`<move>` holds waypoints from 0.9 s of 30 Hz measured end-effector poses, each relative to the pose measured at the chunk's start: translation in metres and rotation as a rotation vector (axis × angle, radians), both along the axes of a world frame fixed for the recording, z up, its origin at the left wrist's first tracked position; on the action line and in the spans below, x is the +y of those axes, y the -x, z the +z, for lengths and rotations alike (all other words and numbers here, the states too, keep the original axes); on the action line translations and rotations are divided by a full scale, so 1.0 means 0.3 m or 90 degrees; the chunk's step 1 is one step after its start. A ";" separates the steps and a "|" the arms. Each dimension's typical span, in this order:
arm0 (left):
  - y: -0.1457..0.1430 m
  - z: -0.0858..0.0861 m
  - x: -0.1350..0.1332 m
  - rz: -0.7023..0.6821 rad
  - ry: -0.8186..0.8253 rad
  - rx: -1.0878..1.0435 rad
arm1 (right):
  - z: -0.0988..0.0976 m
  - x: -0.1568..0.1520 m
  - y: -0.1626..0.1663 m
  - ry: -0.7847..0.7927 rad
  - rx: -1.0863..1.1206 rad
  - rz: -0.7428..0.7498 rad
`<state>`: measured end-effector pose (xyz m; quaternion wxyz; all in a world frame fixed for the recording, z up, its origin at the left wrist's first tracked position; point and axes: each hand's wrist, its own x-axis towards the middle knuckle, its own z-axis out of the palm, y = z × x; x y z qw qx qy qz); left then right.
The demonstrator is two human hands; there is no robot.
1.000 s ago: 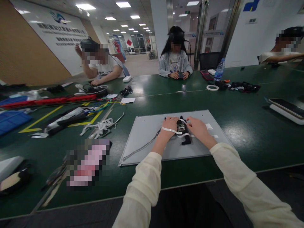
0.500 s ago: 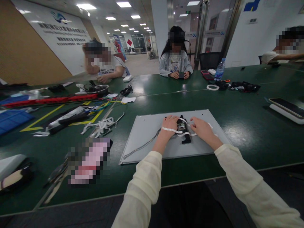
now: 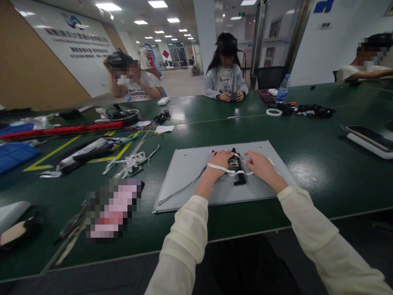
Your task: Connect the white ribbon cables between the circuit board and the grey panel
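A grey metal panel (image 3: pixel 190 172) lies flat on the green table in front of me. At its middle sits a small black circuit module (image 3: pixel 236 166) with a white ribbon cable (image 3: pixel 229 171) draped over it. My left hand (image 3: pixel 218 162) rests on the module's left side, its fingers curled onto the ribbon. My right hand (image 3: pixel 260 164) lies just right of the module, fingers bent with their tips at the ribbon's other end. A thin grey cable (image 3: pixel 184 189) trails from the module toward the panel's near left corner.
Loose white ribbons (image 3: pixel 132 162), black parts and a red strip (image 3: pixel 61 130) lie at the left. A tape roll (image 3: pixel 274 112), a water bottle (image 3: pixel 282 89) and black cables sit at the far right. Three other people sit around the table. A white device (image 3: pixel 368 141) lies at the right edge.
My right hand has shifted slightly right, away from the module, drawing the ribbon end with it. My left hand has stayed on the module.
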<state>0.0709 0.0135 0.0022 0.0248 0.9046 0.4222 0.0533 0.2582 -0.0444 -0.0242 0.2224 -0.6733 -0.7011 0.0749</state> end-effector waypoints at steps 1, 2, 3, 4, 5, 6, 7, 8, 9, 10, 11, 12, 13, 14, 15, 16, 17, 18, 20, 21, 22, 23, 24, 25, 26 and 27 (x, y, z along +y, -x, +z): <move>-0.001 0.001 -0.003 0.001 0.003 -0.001 | 0.002 0.000 -0.004 -0.007 0.022 0.001; -0.001 0.001 -0.006 0.004 0.005 -0.004 | 0.004 0.000 -0.008 -0.017 0.047 0.000; -0.002 0.001 -0.009 0.007 0.004 -0.010 | 0.007 -0.001 -0.012 -0.028 0.075 0.001; -0.003 0.000 -0.012 0.010 0.002 -0.017 | 0.011 -0.003 -0.016 -0.040 0.101 0.004; -0.003 -0.002 -0.015 0.013 -0.001 -0.026 | 0.014 -0.006 -0.020 -0.052 0.123 0.009; -0.003 -0.004 -0.016 0.015 -0.005 -0.036 | 0.017 -0.009 -0.023 -0.063 0.140 0.017; -0.003 -0.007 -0.017 0.015 -0.009 -0.046 | 0.018 -0.014 -0.026 -0.071 0.151 0.029; -0.001 -0.011 -0.017 0.016 -0.013 -0.057 | 0.018 -0.019 -0.028 -0.072 0.158 0.042; 0.000 -0.014 -0.016 0.017 -0.017 -0.068 | 0.017 -0.025 -0.029 -0.067 0.159 0.059; 0.002 -0.018 -0.014 0.021 -0.021 -0.081 | 0.015 -0.031 -0.029 -0.055 0.156 0.077; 0.004 -0.020 -0.011 0.027 -0.026 -0.094 | 0.013 -0.037 -0.028 -0.039 0.151 0.095; 0.006 -0.021 -0.008 0.035 -0.029 -0.108 | 0.011 -0.043 -0.026 -0.021 0.144 0.111; 0.008 -0.022 -0.005 0.044 -0.028 -0.123 | 0.009 -0.047 -0.024 -0.005 0.138 0.125; 0.010 -0.021 -0.003 0.053 -0.025 -0.140 | 0.009 -0.051 -0.021 0.009 0.135 0.136; 0.011 -0.019 -0.001 0.061 -0.019 -0.160 | 0.009 -0.054 -0.019 0.018 0.135 0.144; 0.013 -0.016 0.001 0.067 -0.012 -0.182 | 0.009 -0.056 -0.016 0.025 0.138 0.150; 0.014 -0.014 0.002 0.070 -0.004 -0.206 | 0.009 -0.057 -0.014 0.028 0.143 0.154; 0.016 -0.012 0.003 0.070 0.003 -0.229 | 0.010 -0.058 -0.012 0.030 0.150 0.158; 0.018 -0.010 0.003 0.060 0.013 -0.269 | 0.009 -0.059 -0.011 0.028 0.160 0.167; 0.019 -0.010 0.003 0.051 0.015 -0.285 | 0.009 -0.060 -0.011 0.027 0.162 0.173; 0.020 -0.011 0.003 0.041 0.013 -0.298 | 0.009 -0.060 -0.012 0.026 0.163 0.181; 0.020 -0.012 0.003 0.032 0.011 -0.309 | 0.009 -0.061 -0.013 0.027 0.166 0.187; 0.019 -0.012 0.002 0.024 0.007 -0.319 | 0.010 -0.061 -0.015 0.031 0.170 0.192; 0.017 -0.012 0.001 0.017 0.003 -0.330 | 0.011 -0.061 -0.018 0.038 0.178 0.194; 0.015 -0.012 -0.002 0.009 0.000 -0.341 | 0.012 -0.062 -0.020 0.047 0.188 0.197; 0.012 -0.010 -0.005 -0.001 -0.002 -0.352 | 0.012 -0.062 -0.022 0.057 0.200 0.200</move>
